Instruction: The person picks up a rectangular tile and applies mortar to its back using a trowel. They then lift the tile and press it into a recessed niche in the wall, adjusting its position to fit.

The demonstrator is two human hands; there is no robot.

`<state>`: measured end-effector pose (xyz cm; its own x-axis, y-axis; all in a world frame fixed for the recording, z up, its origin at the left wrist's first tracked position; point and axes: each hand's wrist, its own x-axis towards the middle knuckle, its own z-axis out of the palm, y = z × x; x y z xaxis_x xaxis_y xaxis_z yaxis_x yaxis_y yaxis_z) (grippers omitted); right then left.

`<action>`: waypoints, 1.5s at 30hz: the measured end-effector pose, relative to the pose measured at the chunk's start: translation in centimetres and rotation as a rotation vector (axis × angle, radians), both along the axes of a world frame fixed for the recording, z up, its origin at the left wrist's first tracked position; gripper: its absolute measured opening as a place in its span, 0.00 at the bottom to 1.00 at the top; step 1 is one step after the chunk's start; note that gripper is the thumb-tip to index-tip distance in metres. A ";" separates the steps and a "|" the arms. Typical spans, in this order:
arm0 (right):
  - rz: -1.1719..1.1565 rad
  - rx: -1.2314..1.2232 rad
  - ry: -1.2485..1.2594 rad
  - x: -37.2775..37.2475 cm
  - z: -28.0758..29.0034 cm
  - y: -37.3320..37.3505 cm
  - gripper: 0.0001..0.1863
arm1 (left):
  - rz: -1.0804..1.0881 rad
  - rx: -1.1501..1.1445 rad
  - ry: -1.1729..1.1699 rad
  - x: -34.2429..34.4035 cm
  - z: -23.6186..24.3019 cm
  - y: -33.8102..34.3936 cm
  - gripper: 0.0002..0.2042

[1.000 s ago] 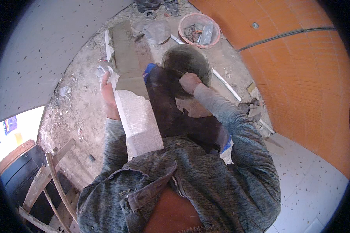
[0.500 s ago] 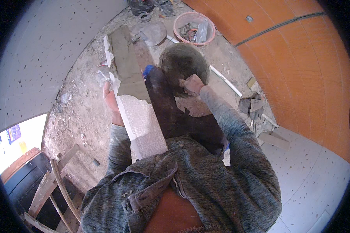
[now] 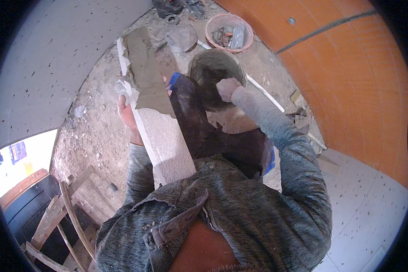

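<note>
- Head view: white slab (image 3: 167, 147), one, far end coated in grey mortar (image 3: 145, 68), slanting at the person's left; left hand (image 3: 128, 117) gripped it.
- Right hand (image 3: 229, 89): fingers curled above round bucket (image 3: 216, 55); anything held could not be told.

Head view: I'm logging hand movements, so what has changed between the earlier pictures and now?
The right hand has shifted slightly forward and to the right over the round, dark bucket. No new hold or release shows; whether it grips anything is hidden. The left hand still holds the long, white, textured board at its left edge, and grey, wet-looking paste still covers the board's far part.
</note>
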<state>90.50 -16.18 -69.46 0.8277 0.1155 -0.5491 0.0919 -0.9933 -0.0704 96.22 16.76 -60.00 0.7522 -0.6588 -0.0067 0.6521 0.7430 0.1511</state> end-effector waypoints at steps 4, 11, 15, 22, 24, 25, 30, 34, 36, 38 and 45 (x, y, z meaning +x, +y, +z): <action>0.070 0.089 0.030 0.7 -2.7 1.2 0.11 | -0.017 -0.046 -0.036 -0.1 0.3 0.0 0.46; -0.029 0.151 0.031 -3.3 0.3 -0.6 0.12 | 0.007 -0.014 0.078 -1.0 0.6 -0.1 0.44; -0.388 0.422 0.203 -5.7 0.0 -3.2 0.13 | -0.039 -0.056 0.028 -0.6 0.5 -0.3 0.43; -0.260 0.137 -0.003 -4.7 0.1 -3.5 0.14 | -0.030 -0.042 0.037 -0.6 0.9 -0.6 0.42; -0.164 0.011 0.010 -2.4 2.2 -1.0 0.13 | -0.044 -0.023 0.030 -0.7 0.8 -0.3 0.42; -0.111 0.001 0.027 -1.7 1.9 0.1 0.12 | -0.053 -0.013 0.023 -0.4 0.8 -0.2 0.42; 0.038 0.019 0.192 1.2 0.7 3.5 0.12 | -0.016 0.035 -0.063 -0.4 0.3 -0.1 0.46; 0.168 0.108 0.213 0.3 1.0 0.5 0.15 | -0.017 -0.030 -0.062 -0.5 0.4 -0.3 0.45; 0.207 0.197 0.184 -1.7 -0.9 -2.0 0.15 | -0.029 0.058 -0.057 -0.4 0.4 -0.1 0.45; 0.016 0.407 0.119 -4.8 -1.3 -4.3 0.14 | -0.037 0.097 -0.050 -0.3 0.8 0.0 0.45; -0.782 0.749 -0.075 -14.9 3.3 -5.0 0.20 | -0.047 0.001 -0.109 0.0 2.6 -1.9 0.42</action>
<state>75.64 -21.18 -66.15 0.8462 -0.1738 -0.5038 -0.5187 -0.4858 -0.7035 96.25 14.83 -57.38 0.7168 -0.6935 0.0724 0.6659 0.7116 0.2239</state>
